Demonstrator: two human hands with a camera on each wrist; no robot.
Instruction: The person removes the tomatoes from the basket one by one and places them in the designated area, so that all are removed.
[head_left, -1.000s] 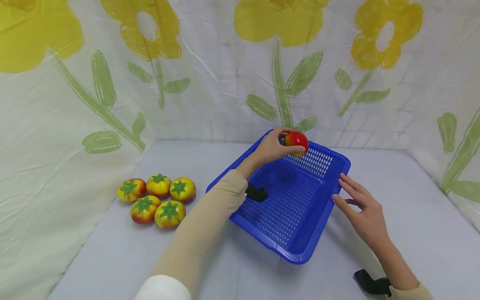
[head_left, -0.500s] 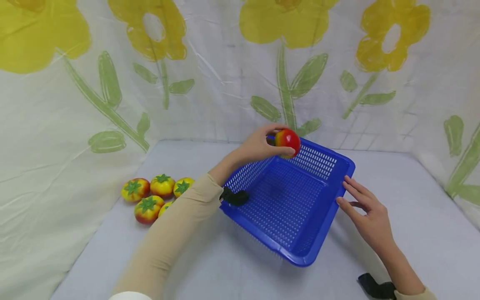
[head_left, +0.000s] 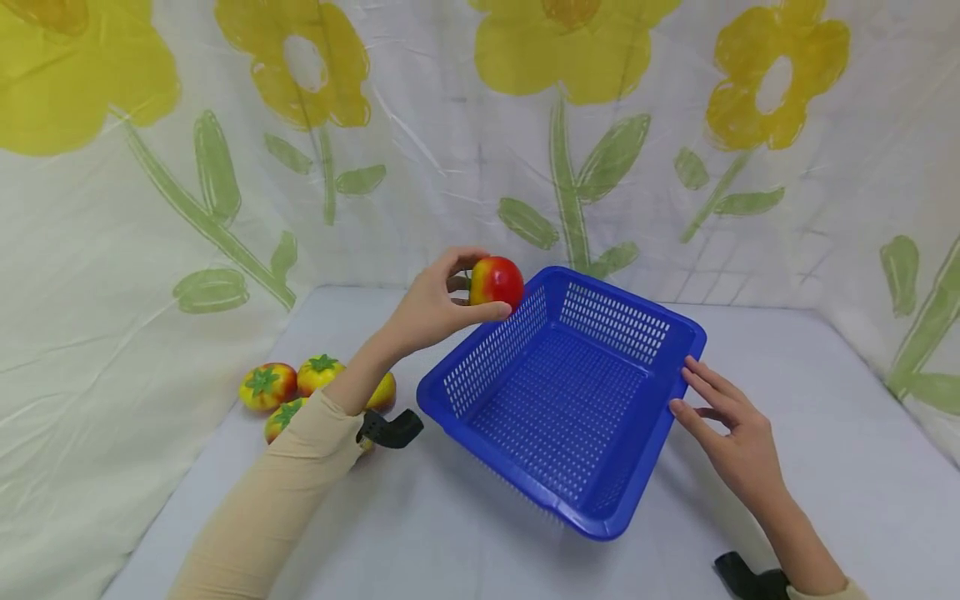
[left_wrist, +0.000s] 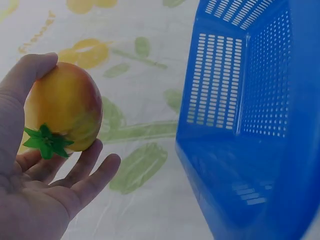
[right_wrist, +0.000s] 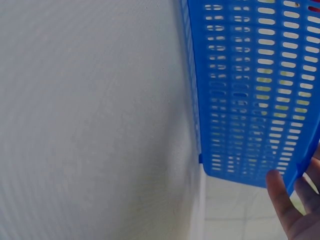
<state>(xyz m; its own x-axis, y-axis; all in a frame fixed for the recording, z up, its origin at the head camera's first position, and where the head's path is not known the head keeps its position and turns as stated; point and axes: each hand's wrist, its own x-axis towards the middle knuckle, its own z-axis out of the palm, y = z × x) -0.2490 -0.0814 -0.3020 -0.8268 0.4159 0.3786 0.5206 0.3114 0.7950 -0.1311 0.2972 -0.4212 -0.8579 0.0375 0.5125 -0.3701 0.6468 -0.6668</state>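
My left hand (head_left: 435,304) holds a red-and-yellow tomato (head_left: 498,282) in the air, just beyond the left rim of a blue plastic basket (head_left: 562,400). From the left wrist, the tomato (left_wrist: 70,107) shows its green star-shaped calyx, with the thumb on one side and fingers below. My right hand (head_left: 738,433) grips the right rim of the basket between thumb and fingers; the right wrist view shows its thumb against the slotted outer wall (right_wrist: 245,100). Nothing lies inside the basket. On the table at left sit several more tomatoes (head_left: 267,386), partly hidden by the left forearm.
A pale table (head_left: 480,517) carries everything. White cloth (head_left: 420,192) painted with yellow flowers hangs behind and along both sides. Black camera mounts (head_left: 392,428) stick out from each wrist.
My left hand has moved left with the tomato, from above the basket's far side to outside its left rim. The forearm now covers part of the tomato group. My right hand stays at the rim.
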